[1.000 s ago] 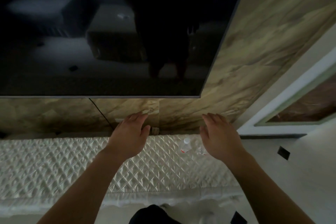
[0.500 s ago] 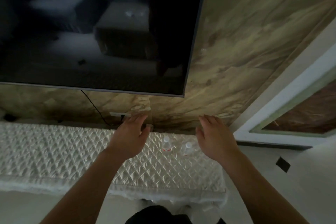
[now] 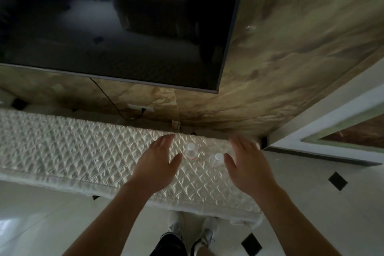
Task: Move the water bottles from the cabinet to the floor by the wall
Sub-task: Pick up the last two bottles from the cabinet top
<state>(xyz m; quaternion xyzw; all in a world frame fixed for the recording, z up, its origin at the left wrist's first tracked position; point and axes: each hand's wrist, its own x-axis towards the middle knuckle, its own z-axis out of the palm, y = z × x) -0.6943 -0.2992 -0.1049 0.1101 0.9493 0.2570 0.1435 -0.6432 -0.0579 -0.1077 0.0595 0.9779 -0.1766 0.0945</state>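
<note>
Left hand (image 3: 154, 167): palm down over the cabinet top (image 3: 72, 151), fingers straight and loosely apart, nothing held; thumb just beside the left bottle (image 3: 191, 150), contact not clear.
Right hand (image 3: 248, 167): palm down, fingers straight and spread, nothing held; fingertips blurred; thumb just beside the right bottle (image 3: 217, 159), contact not clear.
Bottles: 2, clear with white caps, upright on the cabinet top between the 2 hands; left bottle nearer the wall, right bottle nearer the front edge; close together, touching or not cannot be told.
Cabinet top: draped in a white quilted cover (image 3: 203, 193); bottles near its right end, well apart from the long bare stretch on the left.
Front edge: cover hanging over it, 2 white shoes (image 3: 175, 224) directly below, toes at the drape.
Right end: corner of the cover just past the right wrist, pale floor (image 3: 332, 210) beyond it, with black diamond tiles (image 3: 337, 181).
Back edge: narrow gap to the marble wall (image 3: 291, 48), with a socket (image 3: 141, 108) and a dark cable (image 3: 108, 100) there.
Overhead: dark TV (image 3: 116, 21) on the wall, its lower edge above the cabinet, its corner above the bottles.
Floor by the wall: bare strip to the right of the cabinet, along a white skirting.
</note>
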